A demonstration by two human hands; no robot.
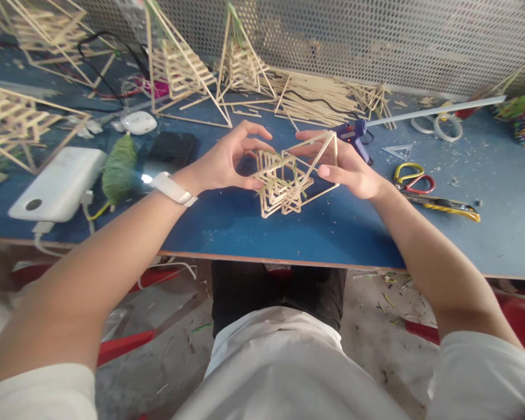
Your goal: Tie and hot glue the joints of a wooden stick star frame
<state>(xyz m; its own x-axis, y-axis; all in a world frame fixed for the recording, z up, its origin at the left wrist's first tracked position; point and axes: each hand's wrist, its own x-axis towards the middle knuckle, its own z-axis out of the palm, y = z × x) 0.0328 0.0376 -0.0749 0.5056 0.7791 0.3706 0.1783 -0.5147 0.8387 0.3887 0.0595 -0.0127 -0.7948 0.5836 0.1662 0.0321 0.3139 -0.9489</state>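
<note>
Between my two hands, just above the blue table [227,233], is a wooden stick frame [284,189] built of stacked, stepped layers with bits of green string on it. My left hand [236,154] grips its left side, thumb in front and fingers behind. Around the longer sticks at the right end, my right hand [350,163] is closed, its thumb in front of the frame. Part of the fingers on both hands is hidden by the sticks. Just behind my right hand lies a purple glue gun [354,135] with a long white glue stick in it.
Finished-looking stick pyramids [181,70] stand at the back left. A pile of loose sticks [319,99] lies by the perforated metal panel [376,41]. Scissors [413,178] and a cutter knife [446,205] are at right; a white power bank [59,184] and green string bundle [119,169] at left.
</note>
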